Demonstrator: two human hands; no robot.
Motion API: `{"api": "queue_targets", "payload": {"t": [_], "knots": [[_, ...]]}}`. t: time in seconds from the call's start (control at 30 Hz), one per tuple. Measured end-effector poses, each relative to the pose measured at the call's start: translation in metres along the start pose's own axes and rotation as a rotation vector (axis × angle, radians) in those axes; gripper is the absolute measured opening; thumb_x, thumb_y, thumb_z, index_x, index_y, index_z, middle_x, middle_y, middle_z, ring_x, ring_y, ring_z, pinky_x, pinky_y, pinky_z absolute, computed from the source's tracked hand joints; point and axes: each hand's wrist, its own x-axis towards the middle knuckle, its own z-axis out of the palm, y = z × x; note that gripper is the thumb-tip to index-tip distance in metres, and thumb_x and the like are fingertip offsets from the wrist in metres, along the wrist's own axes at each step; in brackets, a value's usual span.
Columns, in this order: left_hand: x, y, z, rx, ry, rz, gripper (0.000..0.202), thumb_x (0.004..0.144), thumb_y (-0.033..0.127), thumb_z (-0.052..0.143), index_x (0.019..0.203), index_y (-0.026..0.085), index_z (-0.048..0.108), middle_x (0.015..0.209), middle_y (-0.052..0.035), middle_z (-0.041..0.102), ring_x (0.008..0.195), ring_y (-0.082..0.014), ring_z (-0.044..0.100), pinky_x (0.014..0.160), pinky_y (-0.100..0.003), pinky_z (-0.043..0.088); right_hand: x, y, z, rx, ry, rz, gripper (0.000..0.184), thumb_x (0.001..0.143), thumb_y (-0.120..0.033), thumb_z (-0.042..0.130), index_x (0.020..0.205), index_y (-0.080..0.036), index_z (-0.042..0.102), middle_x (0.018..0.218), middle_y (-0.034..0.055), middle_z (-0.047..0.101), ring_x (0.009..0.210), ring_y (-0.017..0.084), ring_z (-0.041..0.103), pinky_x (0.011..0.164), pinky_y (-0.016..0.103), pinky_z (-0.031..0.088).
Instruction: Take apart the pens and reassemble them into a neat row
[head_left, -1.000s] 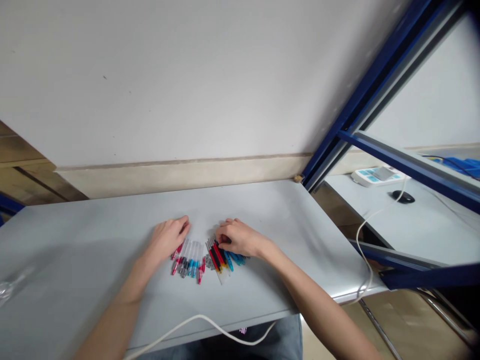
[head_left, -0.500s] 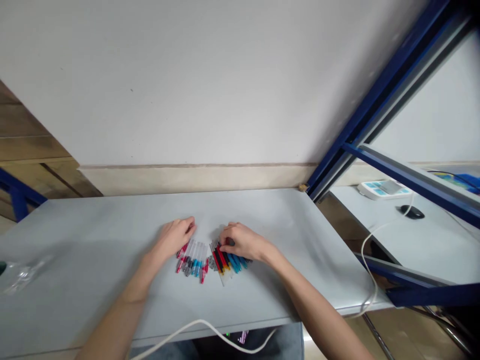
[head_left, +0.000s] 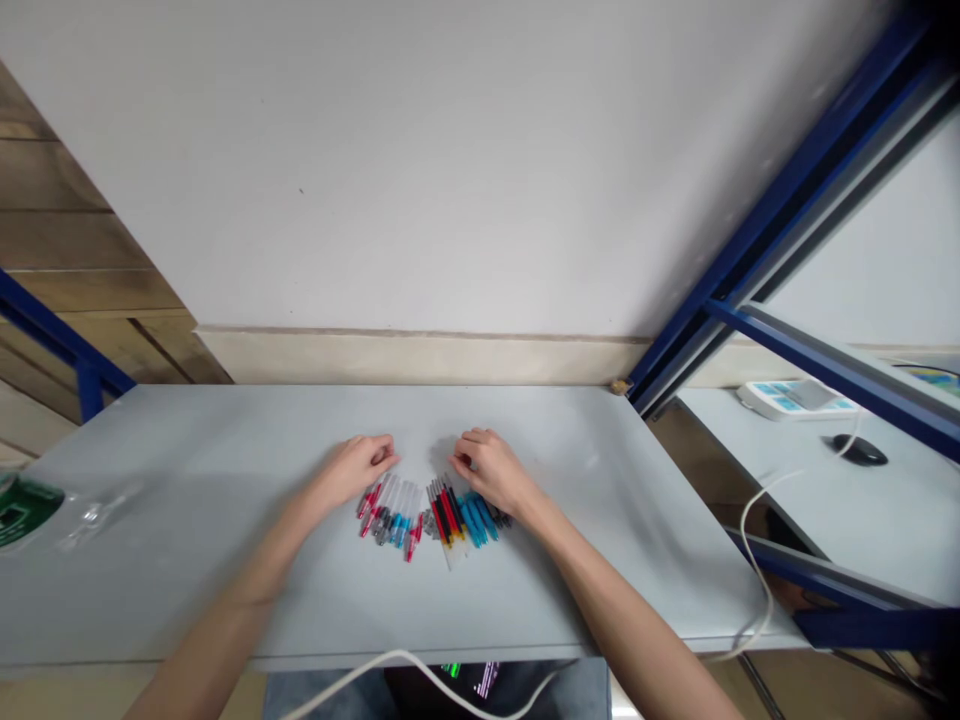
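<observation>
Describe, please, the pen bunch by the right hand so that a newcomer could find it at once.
Start at the grey table and look to its middle, where two hands rest. The bunch lies fanned out against the right hand, on the side nearer the camera. Unlike the clear-barrelled bunch by the left hand, its pieces are solid black, red and blue.

White cable, black mouse, blue frame

Both forearms extended forward, converging. Left hand palm down, fingers loosely curled, tips pointing toward the right hand. Right hand palm down, fingers bent, close beside the left, not touching it.
</observation>
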Motion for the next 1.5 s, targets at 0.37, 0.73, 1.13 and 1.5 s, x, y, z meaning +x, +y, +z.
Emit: {"api": "queue_targets", "payload": {"t": [0.37,0.73,1.13,1.5], "knots": [[-0.002,0.010,-0.017,0.042,0.057,-0.009,0.026,0.095,0.036,0.043,0.074,0.023,0.049,0.058,0.0040,0.051,0.054,-0.0142,0.044,0.058,-0.026,0.028,-0.001,0.001,-0.001,-0.022,0.034,0.018,0.026,0.101,-0.021,0.053,0.075,-0.018,0.054,0.077,0.0018,0.057,0.077,0.017,0.052,0.079,0.028,0.035],[0.020,-0.005,0.018,-0.194,0.364,-0.002,0.017,0.070,0.010,0.040,0.058,0.021,0.043,0.066,0.0008,0.062,0.061,-0.0128,0.051,0.065,-0.024,0.036,0.000,0.005,0.000,-0.024,-0.019,0.078,0.024,0.100,-0.020,0.053,0.076,-0.018,0.056,0.079,0.0025,0.058,0.080,0.018,0.053,0.080,0.029,0.036],[0.013,-0.009,0.024,-0.110,0.315,-0.007,0.023,0.066,0.008,0.041,0.059,0.020,0.023,0.056,0.0041,0.021,0.055,-0.0128,0.025,0.057,-0.028,0.022,0.000,0.004,-0.002,0.081,-0.070,0.098,0.019,0.102,-0.022,0.053,0.085,-0.019,0.060,0.081,0.0030,0.060,0.082,0.019,0.051,0.080,0.030,0.038],[0.010,-0.002,-0.001,0.196,0.077,-0.051,0.021,0.065,0.001,0.044,0.064,0.022,0.043,0.058,0.0007,0.043,0.054,-0.0177,0.039,0.058,-0.033,0.016,-0.001,-0.002,-0.003,0.103,-0.188,0.031,0.018,0.094,-0.029,0.066,0.081,-0.018,0.063,0.083,0.0031,0.062,0.085,0.019,0.051,0.081,0.032,0.037]]}}
